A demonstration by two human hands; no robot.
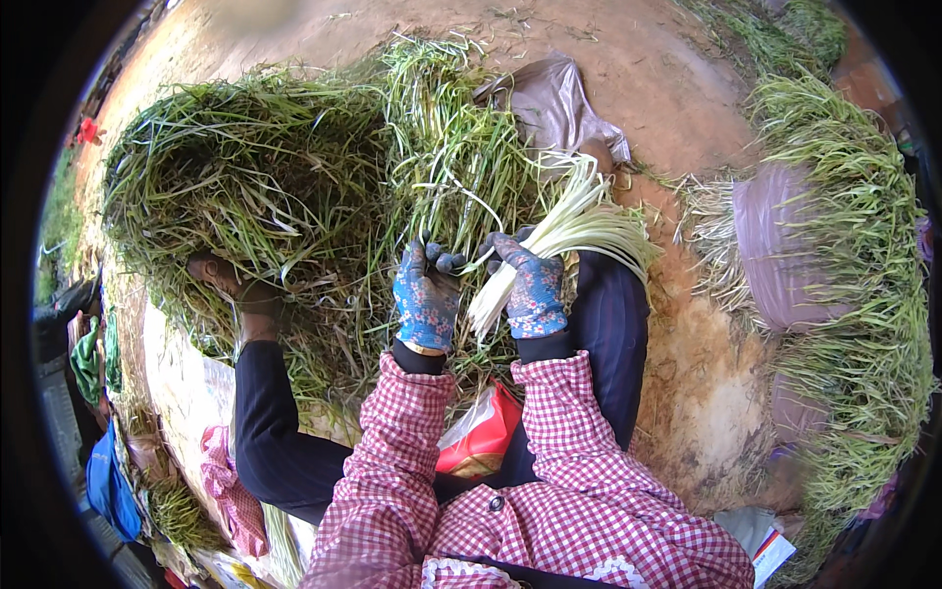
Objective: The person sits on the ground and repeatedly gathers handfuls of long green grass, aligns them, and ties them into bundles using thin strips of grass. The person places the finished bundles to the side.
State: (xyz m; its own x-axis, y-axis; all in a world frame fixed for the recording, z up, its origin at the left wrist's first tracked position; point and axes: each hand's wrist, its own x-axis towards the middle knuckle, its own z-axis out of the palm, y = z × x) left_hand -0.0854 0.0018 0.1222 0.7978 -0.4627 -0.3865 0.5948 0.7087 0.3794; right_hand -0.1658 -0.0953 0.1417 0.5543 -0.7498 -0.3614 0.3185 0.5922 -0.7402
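Both my hands wear blue flowered gloves with dark fingertips. My right hand (535,290) is closed round a bunch of pale yellow-white stalks (594,221), which look like blanched chives. Their long ends droop over my right knee, and the short ends stick out below my thumb. Just to the left, my left hand (428,299) has its fingers pinched together near a thin pale stalk that runs between the two hands. A second thin stalk (481,204) arcs above my fingertips. Directly beyond my hands lies a loose heap of green and pale stalks (461,147).
A large pile of tangled green leaves (245,167) covers the left side, against my bare foot (218,275). Plastic-wrapped bundles (785,245) of green-tipped stalks line the right. A greyish plastic sheet (559,103) lies ahead on the earth floor. Between my legs sits a red bag (486,437).
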